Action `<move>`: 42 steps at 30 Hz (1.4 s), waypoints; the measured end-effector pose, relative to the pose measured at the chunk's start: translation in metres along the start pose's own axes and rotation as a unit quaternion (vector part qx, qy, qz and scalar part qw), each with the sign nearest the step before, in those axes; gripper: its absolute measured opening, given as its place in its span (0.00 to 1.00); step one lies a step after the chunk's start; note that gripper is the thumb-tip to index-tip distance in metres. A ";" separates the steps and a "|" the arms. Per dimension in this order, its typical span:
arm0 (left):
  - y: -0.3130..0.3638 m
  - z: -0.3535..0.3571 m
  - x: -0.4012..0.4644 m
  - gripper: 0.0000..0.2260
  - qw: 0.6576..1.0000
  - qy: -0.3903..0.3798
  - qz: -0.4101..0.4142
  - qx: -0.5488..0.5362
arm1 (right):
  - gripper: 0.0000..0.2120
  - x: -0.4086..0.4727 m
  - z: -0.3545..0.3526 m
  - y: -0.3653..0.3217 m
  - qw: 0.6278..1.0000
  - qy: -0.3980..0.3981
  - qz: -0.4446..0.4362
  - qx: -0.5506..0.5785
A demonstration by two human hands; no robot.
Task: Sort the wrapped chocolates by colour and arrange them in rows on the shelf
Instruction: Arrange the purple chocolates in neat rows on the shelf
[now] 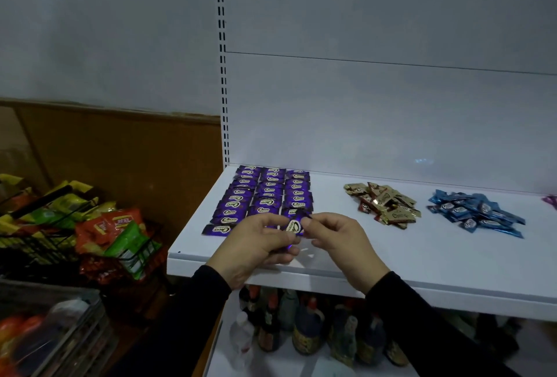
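Observation:
Purple wrapped chocolates (265, 193) lie in three neat rows at the left end of the white shelf (376, 265). A loose heap of gold and brown chocolates (382, 203) sits at the shelf's middle. Further right lies a heap of blue chocolates (476, 214). My left hand (259, 244) and my right hand (337, 238) hover over the shelf's front edge. Together they pinch one purple chocolate (294, 226) by its two ends, just in front of the third purple row. More purple wrappers seem tucked in my left palm.
A bit of pink wrapper (551, 200) shows at the far right edge. Wire baskets of snack bags (99, 226) stand to the left of the shelf. Bottles (307, 325) fill the lower shelf beneath. A perforated upright post (223, 90) rises at the shelf's back left corner.

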State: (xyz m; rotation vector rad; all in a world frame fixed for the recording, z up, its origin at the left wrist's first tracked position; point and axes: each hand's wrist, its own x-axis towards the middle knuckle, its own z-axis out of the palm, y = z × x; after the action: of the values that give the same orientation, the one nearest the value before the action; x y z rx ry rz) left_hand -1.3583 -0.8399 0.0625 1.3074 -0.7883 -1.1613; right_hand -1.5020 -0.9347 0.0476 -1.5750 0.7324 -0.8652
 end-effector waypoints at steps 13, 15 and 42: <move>-0.015 -0.009 0.002 0.06 0.906 0.154 0.199 0.340 | 0.08 0.006 -0.014 0.013 0.991 0.055 -0.082 -0.094; -0.020 -0.027 0.003 0.16 0.844 0.171 0.234 0.450 | 0.12 0.004 -0.018 0.021 0.943 0.033 -0.168 -0.286; -0.041 -0.077 0.022 0.59 0.709 0.130 0.113 0.684 | 0.26 -0.009 -0.005 0.031 0.825 -0.118 -0.213 -0.509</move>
State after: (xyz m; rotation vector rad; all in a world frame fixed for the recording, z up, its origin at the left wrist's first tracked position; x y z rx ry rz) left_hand -1.2873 -0.8326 0.0075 2.3728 -1.6492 0.0466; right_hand -1.5112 -0.9349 0.0163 -2.8358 0.7022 -0.5562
